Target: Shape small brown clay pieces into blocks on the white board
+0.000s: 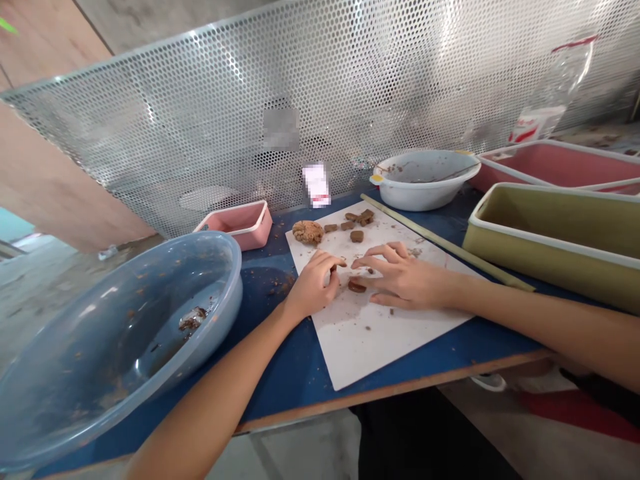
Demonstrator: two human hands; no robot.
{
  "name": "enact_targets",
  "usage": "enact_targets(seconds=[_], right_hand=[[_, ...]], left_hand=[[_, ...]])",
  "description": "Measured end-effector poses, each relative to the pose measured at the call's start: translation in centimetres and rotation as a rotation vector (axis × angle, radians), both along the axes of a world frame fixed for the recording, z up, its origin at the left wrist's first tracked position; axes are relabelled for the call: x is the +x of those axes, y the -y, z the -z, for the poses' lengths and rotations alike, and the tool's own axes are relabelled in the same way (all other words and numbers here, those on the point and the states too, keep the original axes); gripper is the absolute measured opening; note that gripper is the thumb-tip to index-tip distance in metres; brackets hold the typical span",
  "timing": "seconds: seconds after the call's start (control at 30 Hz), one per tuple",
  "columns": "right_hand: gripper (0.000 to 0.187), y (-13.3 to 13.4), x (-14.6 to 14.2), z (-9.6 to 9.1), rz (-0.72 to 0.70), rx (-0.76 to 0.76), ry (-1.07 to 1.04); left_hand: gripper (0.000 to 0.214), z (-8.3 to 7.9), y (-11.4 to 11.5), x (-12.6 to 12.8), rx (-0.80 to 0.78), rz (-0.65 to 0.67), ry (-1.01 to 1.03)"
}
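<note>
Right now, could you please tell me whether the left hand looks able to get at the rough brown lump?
Probably yes: the left hand is close to the rough brown lump on the white board, and nothing visible stands between them.

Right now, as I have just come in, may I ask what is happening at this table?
A person works with bare hands over a white board. The spread right hand is at a brown piece; the curled left hand is nearby, but whether it holds anything is unclear. Behind them on the board lie a rough brown lump and several smaller pieces.
</note>
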State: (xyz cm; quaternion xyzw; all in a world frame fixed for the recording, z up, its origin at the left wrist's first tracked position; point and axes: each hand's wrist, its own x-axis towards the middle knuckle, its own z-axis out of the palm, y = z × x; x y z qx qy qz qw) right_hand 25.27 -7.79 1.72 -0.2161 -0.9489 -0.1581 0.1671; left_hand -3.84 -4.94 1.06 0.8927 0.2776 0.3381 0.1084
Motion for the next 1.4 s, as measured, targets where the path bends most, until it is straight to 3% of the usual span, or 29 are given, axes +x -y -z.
enact_targets(seconds=[1.07,1.4], right_hand=[[0.035,-0.47,0.70,-0.20,-0.097,-0.032,-0.057],[0.045,-0.41,0.42,-0.09,-0.080,-0.090,-0.027]], left_hand=[[0.023,-0.19,0.18,0.08,-0.017,-0.012,-0.016],[0.022,-0.14,0.14,0.12,-0.008,-0.004,-0.012]])
